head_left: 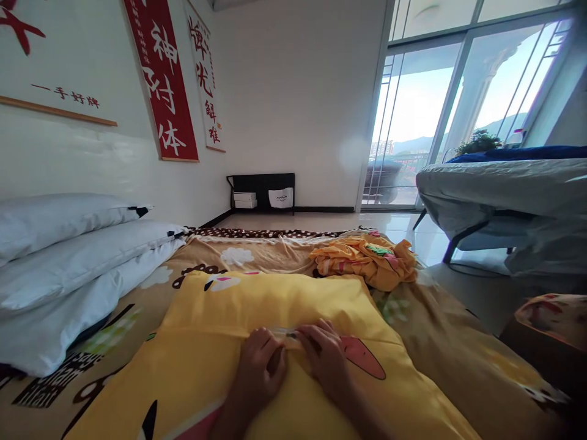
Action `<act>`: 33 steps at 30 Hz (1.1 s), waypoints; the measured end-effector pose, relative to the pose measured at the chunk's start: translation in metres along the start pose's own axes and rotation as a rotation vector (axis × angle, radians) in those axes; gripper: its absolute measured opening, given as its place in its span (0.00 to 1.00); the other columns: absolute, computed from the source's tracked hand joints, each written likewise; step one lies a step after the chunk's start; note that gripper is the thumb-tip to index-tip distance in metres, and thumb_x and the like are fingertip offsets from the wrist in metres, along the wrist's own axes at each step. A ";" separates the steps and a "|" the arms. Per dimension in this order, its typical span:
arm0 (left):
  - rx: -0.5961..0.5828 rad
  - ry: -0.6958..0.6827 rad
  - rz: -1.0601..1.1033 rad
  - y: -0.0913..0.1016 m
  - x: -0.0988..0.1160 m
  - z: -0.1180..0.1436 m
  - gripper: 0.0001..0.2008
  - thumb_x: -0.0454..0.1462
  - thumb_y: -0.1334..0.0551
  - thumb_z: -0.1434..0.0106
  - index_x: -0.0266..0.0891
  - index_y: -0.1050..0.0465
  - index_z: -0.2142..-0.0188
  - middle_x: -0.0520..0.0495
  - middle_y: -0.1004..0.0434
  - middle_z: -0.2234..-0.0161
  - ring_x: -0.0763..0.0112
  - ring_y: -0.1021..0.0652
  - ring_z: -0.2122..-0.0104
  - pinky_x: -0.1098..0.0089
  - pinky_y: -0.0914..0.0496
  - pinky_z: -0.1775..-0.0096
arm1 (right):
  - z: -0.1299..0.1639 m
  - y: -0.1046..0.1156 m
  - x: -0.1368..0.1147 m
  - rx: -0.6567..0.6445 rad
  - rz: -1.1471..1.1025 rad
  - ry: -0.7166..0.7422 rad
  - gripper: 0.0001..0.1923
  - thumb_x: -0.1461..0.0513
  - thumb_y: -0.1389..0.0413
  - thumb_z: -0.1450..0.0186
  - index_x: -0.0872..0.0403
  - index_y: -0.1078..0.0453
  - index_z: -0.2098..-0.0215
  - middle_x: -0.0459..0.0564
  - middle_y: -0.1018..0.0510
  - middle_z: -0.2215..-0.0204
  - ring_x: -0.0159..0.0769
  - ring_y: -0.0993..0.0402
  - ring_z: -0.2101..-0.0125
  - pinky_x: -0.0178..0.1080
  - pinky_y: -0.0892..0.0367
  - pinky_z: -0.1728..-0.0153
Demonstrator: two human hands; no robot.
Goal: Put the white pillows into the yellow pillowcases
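A yellow pillow in a printed pillowcase [211,360] lies in front of me on the bed. Across its middle runs a seam, with a short whitish strip like a zipper [278,331] showing between my hands. My left hand [261,363] is closed, thumb and fingers pinching the pillowcase at the seam. Just to its right, my right hand [323,354] is also closed, its fingertips at a small dark piece that looks like a zipper pull [290,334]. The fingers partly hide what each hand grips.
White pillows [82,269] are stacked at the left. A crumpled orange-yellow cloth [367,260] lies beyond the pillow, on the brown patterned bed cover [440,342]. At the right stands a covered table [504,183]; a low black shelf [261,183] is by the far wall.
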State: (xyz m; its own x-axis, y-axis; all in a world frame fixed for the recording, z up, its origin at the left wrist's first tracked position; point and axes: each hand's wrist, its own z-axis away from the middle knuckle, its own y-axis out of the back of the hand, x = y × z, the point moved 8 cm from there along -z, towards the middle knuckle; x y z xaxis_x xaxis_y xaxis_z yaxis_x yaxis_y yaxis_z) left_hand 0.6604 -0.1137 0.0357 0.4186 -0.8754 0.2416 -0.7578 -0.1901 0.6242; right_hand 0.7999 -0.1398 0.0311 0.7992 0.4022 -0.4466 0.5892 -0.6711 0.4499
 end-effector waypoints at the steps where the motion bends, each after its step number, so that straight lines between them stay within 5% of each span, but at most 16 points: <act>1: 0.000 -0.002 -0.003 -0.001 0.000 0.000 0.05 0.32 0.45 0.36 0.39 0.34 0.69 0.49 0.31 0.72 0.68 0.30 0.69 0.67 0.36 0.64 | 0.000 -0.001 0.001 -0.008 0.011 -0.007 0.08 0.61 0.46 0.33 0.49 0.27 0.69 0.43 0.21 0.73 0.36 0.31 0.70 0.39 0.42 0.62; 9: -0.029 0.004 -0.021 -0.006 -0.001 0.000 0.06 0.31 0.45 0.38 0.39 0.37 0.72 0.50 0.32 0.74 0.69 0.30 0.70 0.67 0.37 0.65 | 0.000 -0.008 0.003 -0.100 0.079 -0.062 0.04 0.64 0.38 0.42 0.51 0.29 0.71 0.44 0.23 0.73 0.38 0.33 0.68 0.39 0.42 0.63; 24: 0.047 -0.007 -0.070 0.000 0.002 -0.004 0.06 0.32 0.46 0.36 0.40 0.37 0.71 0.51 0.31 0.75 0.70 0.30 0.73 0.69 0.35 0.68 | 0.000 0.002 -0.010 -0.010 0.177 -0.011 0.07 0.65 0.38 0.41 0.51 0.33 0.71 0.44 0.28 0.72 0.38 0.38 0.66 0.40 0.48 0.63; 33: 0.080 0.044 0.036 -0.004 -0.008 -0.001 0.05 0.34 0.46 0.33 0.40 0.32 0.62 0.49 0.24 0.69 0.69 0.25 0.69 0.68 0.31 0.64 | 0.001 0.000 -0.008 -0.056 0.275 -0.004 0.05 0.64 0.41 0.40 0.50 0.32 0.67 0.45 0.26 0.70 0.39 0.36 0.66 0.42 0.47 0.61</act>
State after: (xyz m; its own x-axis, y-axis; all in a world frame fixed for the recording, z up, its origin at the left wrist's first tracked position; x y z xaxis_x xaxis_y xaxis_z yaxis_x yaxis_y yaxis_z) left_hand 0.6607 -0.1057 0.0323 0.4108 -0.8622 0.2964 -0.8096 -0.1955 0.5535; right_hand 0.7929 -0.1434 0.0340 0.9295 0.2078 -0.3048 0.3564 -0.7191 0.5966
